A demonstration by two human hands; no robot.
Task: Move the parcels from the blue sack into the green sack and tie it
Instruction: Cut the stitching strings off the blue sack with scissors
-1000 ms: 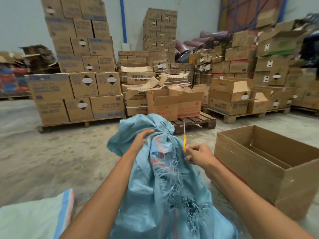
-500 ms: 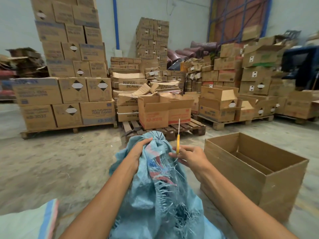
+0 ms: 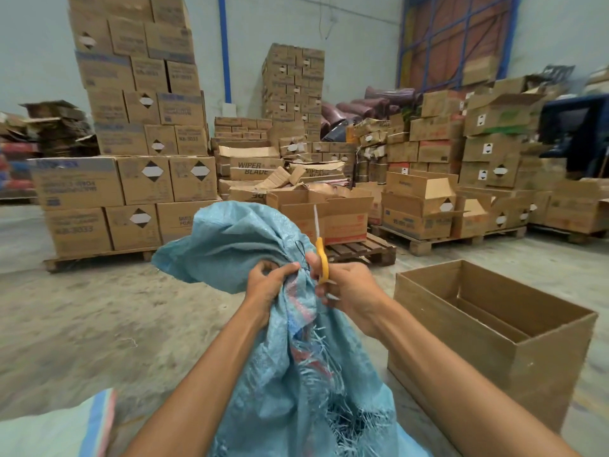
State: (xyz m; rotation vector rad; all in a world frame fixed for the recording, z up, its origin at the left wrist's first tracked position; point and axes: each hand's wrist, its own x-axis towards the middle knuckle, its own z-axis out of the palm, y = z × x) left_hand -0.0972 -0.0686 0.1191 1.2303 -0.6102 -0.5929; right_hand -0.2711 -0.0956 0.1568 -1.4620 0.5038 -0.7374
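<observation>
A blue woven sack (image 3: 237, 245) stands in front of me, its neck bunched and bound by a thin dark tie (image 3: 301, 250). My left hand (image 3: 267, 285) grips the bunched neck just below the tie. My right hand (image 3: 346, 288) holds yellow-handled scissors (image 3: 322, 258) upright beside the tie, blades pointing up. Frayed blue and red threads hang down the sack's front. A pale green sack with a blue and red stripe (image 3: 56, 427) lies flat at the lower left. The parcels are hidden inside the blue sack.
An open empty cardboard box (image 3: 494, 328) stands close on my right. Pallets stacked with cartons (image 3: 131, 179) line the far side of the concrete floor, with another open carton (image 3: 339, 216) on a pallet straight ahead.
My left hand has closed round the sack's neck and lifted it. My right hand has brought the scissors in against the tie. The view has tilted down slightly.
</observation>
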